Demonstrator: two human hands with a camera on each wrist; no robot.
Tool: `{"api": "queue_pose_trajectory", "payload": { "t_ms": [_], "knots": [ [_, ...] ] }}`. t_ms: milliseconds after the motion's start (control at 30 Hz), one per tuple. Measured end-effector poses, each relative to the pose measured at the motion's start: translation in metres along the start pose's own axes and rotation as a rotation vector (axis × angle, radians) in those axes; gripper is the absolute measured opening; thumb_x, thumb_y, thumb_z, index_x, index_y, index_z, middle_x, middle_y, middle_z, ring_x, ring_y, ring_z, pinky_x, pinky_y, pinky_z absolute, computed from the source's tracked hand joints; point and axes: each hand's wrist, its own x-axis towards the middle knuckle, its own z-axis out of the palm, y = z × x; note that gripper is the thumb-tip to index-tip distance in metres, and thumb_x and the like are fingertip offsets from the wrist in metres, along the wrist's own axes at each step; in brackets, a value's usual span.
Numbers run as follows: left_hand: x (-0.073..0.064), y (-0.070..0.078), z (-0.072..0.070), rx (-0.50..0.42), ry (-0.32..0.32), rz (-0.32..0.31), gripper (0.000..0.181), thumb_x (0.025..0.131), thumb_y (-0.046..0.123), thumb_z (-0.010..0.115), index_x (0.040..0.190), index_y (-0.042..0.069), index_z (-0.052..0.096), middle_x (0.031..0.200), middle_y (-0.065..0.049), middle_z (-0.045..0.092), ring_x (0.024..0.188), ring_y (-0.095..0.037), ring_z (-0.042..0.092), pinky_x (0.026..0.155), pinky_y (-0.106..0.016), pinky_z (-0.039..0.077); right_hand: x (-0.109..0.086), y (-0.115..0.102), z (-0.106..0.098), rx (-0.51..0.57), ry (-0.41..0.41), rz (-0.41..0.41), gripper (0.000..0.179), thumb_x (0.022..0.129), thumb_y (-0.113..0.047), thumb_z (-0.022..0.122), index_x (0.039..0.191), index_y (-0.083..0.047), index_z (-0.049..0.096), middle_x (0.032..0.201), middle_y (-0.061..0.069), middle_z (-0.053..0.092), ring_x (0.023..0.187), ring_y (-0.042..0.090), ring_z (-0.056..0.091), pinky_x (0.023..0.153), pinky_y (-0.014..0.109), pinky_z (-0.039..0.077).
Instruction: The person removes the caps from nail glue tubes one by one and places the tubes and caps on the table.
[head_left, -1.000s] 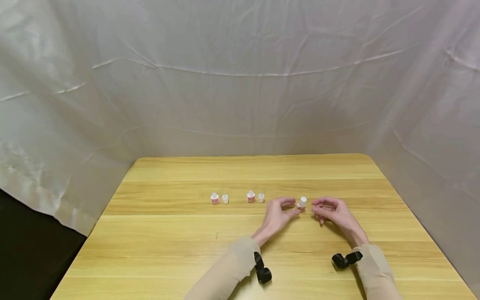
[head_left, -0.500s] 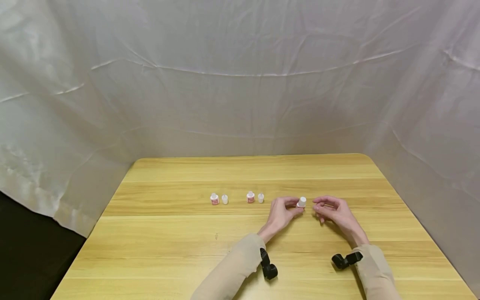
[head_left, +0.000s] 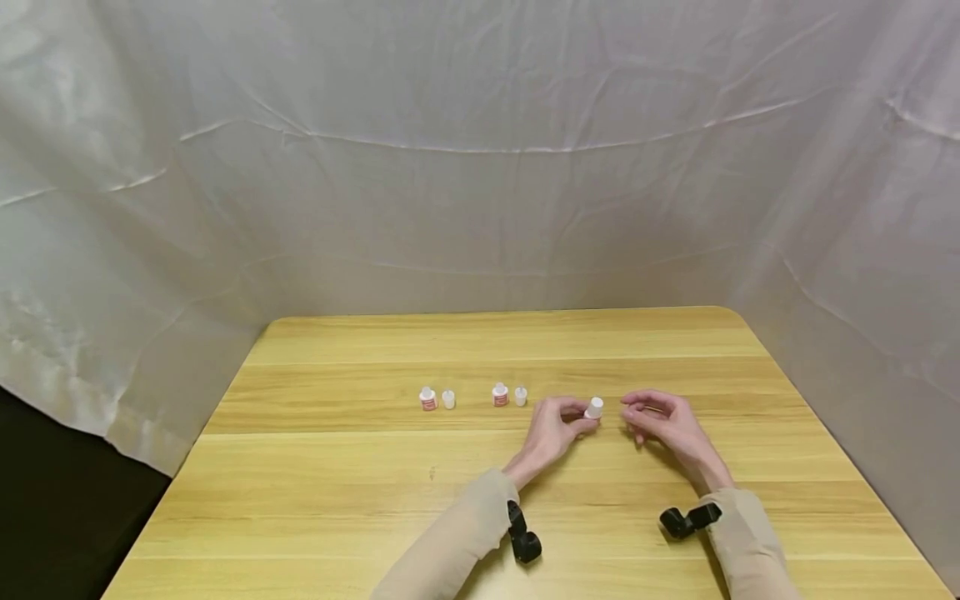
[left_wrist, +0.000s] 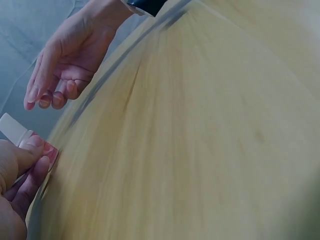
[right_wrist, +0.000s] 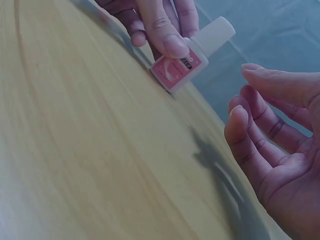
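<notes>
Pink label legible only from right wrist; small capped bottle (right_wrist: pixel 192 52) pinched in left fingers (right_wrist: pixel 167 37), tilted on desk (head_left: pixel 480 483); right fingers (right_wrist: pixel 250 135) released, just right

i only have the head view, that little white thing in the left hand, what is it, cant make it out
Observer: A small bottle with a pink label and a white cap; the left hand pinches it, thumb on the label.
Operator: standing on the table?
Observer: Tilted, its bottom edge at the table, cap pointing toward the right hand.
Operator: right hand holding anything?
Observer: Nothing; its fingers are loosely curled, apart from the bottle.
</notes>
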Motion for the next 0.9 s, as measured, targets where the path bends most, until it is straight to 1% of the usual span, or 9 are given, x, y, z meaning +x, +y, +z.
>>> {"api": "queue_pose_trajectory", "payload": {
  "t_ms": [200,400,600,667,767,833,900],
  "knots": [
    [-0.008,-0.003,-0.011,-0.004,-0.011,0.006,0.02,0.086,0.013,0.079,0.105,0.009,0.077,0.103,-0.005,0.079,0.096,-0.009,0.075,0.092,-0.02,0.056,0.001,-0.004,0.009,0.03,-0.008,0.0,0.049,0.095,-0.01,0.069,0.126,0.021,0.048,0.09,0.006,0.07,0.062,0.01,0.063,0.055,0.03,0.059],
    [-0.016,-0.005,-0.021,-0.002,-0.006,-0.003,0.022,0.085,0.015,0.081,0.106,0.008,0.077,0.103,-0.006,0.079,0.095,-0.011,0.075,0.092,-0.023,0.057,0.004,-0.006,0.019,0.005,-0.044,-0.017,0.045,0.095,-0.009,0.069,0.124,0.02,0.05,0.09,0.009,0.07,0.064,0.01,0.063,0.057,0.03,0.059],
    [-0.022,-0.008,-0.031,0.008,-0.012,-0.008,0.022,0.085,0.015,0.081,0.105,0.008,0.077,0.103,-0.007,0.079,0.095,-0.012,0.075,0.09,-0.023,0.058,0.006,-0.008,0.034,-0.016,-0.05,-0.034,0.041,0.094,-0.008,0.069,0.121,0.02,0.054,0.089,0.015,0.07,0.065,0.011,0.064,0.059,0.031,0.06],
    [-0.025,-0.008,-0.035,0.007,-0.014,-0.011,0.022,0.084,0.014,0.081,0.105,0.008,0.077,0.103,-0.008,0.079,0.095,-0.013,0.076,0.089,-0.022,0.058,0.007,-0.01,0.041,-0.028,-0.046,-0.049,0.039,0.094,-0.007,0.069,0.12,0.019,0.056,0.089,0.016,0.071,0.066,0.012,0.065,0.061,0.031,0.061],
    [-0.027,-0.009,-0.041,-0.005,-0.021,-0.007,0.021,0.084,0.012,0.081,0.104,0.007,0.077,0.102,-0.009,0.079,0.094,-0.015,0.076,0.087,-0.021,0.058,0.008,-0.012,0.052,-0.053,-0.024,-0.081,0.035,0.093,-0.006,0.07,0.117,0.017,0.06,0.091,0.012,0.073,0.072,0.013,0.069,0.066,0.031,0.063],
    [-0.029,-0.011,-0.045,-0.007,-0.021,-0.005,0.021,0.083,0.011,0.081,0.103,0.006,0.077,0.102,-0.01,0.079,0.093,-0.017,0.076,0.086,-0.02,0.059,0.009,-0.014,0.059,-0.069,-0.004,-0.104,0.032,0.092,-0.006,0.071,0.115,0.015,0.063,0.095,0.009,0.074,0.077,0.013,0.07,0.071,0.031,0.063],
    [-0.031,-0.012,-0.049,-0.005,-0.025,-0.005,0.021,0.083,0.011,0.081,0.103,0.006,0.077,0.101,-0.011,0.079,0.091,-0.018,0.076,0.083,-0.02,0.059,0.01,-0.015,0.066,-0.087,0.016,-0.12,0.031,0.092,-0.007,0.072,0.115,0.012,0.065,0.1,0.011,0.075,0.083,0.011,0.071,0.075,0.029,0.063]
  ]
}}
